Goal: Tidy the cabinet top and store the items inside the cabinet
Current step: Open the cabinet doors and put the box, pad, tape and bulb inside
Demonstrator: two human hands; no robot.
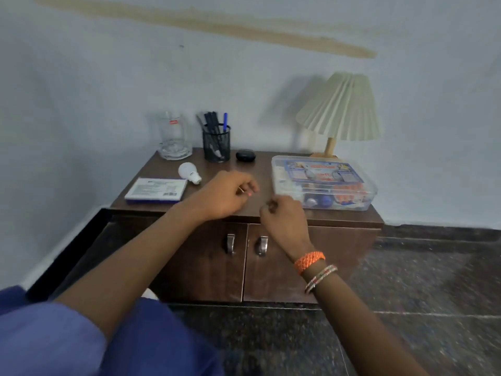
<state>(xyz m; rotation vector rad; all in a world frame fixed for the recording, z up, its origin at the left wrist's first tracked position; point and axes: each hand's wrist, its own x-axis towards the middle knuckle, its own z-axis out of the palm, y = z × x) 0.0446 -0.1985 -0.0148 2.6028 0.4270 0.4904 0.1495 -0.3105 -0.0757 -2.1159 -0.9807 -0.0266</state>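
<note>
A low dark wooden cabinet [349,237] stands against the wall, both doors closed, with two metal handles [231,244]. On its top lie a white bulb [188,172], a flat white and blue box [156,190], a clear plastic box of small items [324,183], a black mesh pen holder [217,143], a glass jug [173,139] and a small black case [245,154]. My left hand [226,195] hovers over the top's front middle with curled fingers; a thin stick-like thing shows at its fingertips. My right hand [284,217] hangs beside it at the front edge, fingers curled, nothing visible in it.
A table lamp with a pleated cream shade [340,107] stands at the back right corner. Pale wall runs behind the cabinet. Dark speckled stone floor [406,308] spreads in front and to the right. My blue sleeve fills the lower left.
</note>
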